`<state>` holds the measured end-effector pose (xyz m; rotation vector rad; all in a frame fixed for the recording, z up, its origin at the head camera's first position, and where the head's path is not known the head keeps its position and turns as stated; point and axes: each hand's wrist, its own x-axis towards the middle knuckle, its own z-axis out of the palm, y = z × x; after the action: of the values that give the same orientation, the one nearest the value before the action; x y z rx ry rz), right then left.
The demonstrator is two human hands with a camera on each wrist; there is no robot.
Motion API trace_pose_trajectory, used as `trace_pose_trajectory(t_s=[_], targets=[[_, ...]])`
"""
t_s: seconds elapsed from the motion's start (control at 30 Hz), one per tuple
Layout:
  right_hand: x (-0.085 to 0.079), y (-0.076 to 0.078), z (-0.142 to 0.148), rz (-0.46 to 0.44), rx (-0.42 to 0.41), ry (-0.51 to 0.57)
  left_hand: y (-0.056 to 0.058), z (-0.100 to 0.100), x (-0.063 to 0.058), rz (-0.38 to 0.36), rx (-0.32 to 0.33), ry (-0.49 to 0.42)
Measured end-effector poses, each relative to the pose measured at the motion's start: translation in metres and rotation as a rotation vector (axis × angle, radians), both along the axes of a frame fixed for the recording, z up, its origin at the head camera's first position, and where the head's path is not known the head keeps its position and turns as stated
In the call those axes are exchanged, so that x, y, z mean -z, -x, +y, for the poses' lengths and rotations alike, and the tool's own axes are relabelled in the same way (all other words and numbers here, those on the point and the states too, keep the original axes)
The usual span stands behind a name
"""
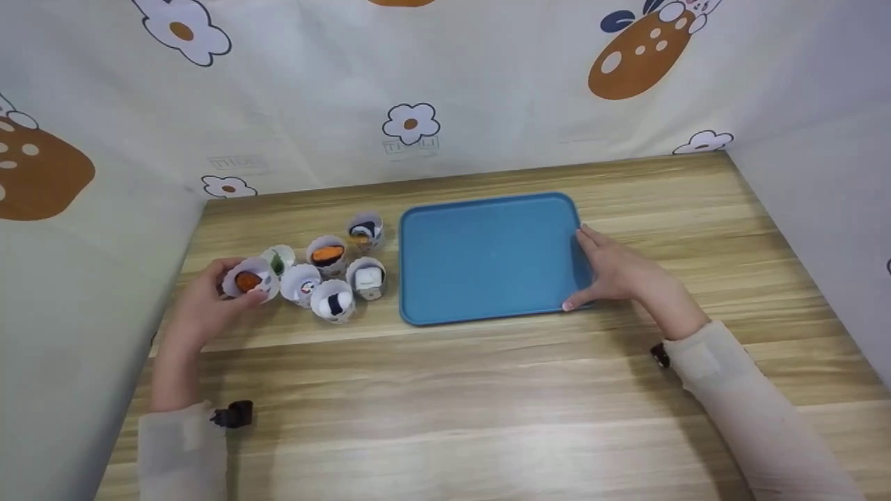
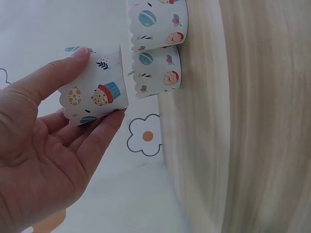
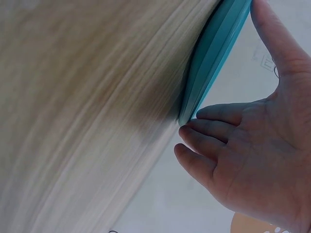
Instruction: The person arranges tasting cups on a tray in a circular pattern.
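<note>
My left hand (image 1: 202, 306) holds a white paper baking cup (image 2: 95, 90) between thumb and fingers, raised off the table. Its wall is printed with cupcakes, and inside lies an orange-red piece (image 1: 248, 281). Close to its right stand several similar cups with small sushi-like pieces: a white one with a black band (image 1: 340, 304), an orange one (image 1: 327, 255), a plain white one (image 1: 367, 278). At the right end of a blue rectangular tray (image 1: 487, 257), my right hand (image 1: 616, 268) touches the rim with fingers spread. Its thumb is at the near right corner, its fingertips along the right side.
The tray lies flat on a wood-grain table (image 1: 452, 403), just right of the cups. A patterned white sheet (image 1: 313, 90) rises behind the table, and pale walls stand at both sides. Bare wood shows in front of the tray.
</note>
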<state>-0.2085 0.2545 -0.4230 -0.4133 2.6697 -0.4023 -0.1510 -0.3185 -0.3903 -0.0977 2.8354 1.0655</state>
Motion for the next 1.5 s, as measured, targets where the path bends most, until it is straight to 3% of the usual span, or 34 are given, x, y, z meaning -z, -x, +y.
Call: trace_pose_trajectory(t_s=[0.8, 1.5], targets=[[-0.002, 0.0, 0.0, -0.01, -0.006, -0.014, 0.012, 0.036, -0.023, -0.006, 0.026, -0.039], [0.0, -0.001, 0.0, 0.001, -0.004, -0.006, 0.034, 0.074, -0.033, 0.02, 0.124, -0.09]])
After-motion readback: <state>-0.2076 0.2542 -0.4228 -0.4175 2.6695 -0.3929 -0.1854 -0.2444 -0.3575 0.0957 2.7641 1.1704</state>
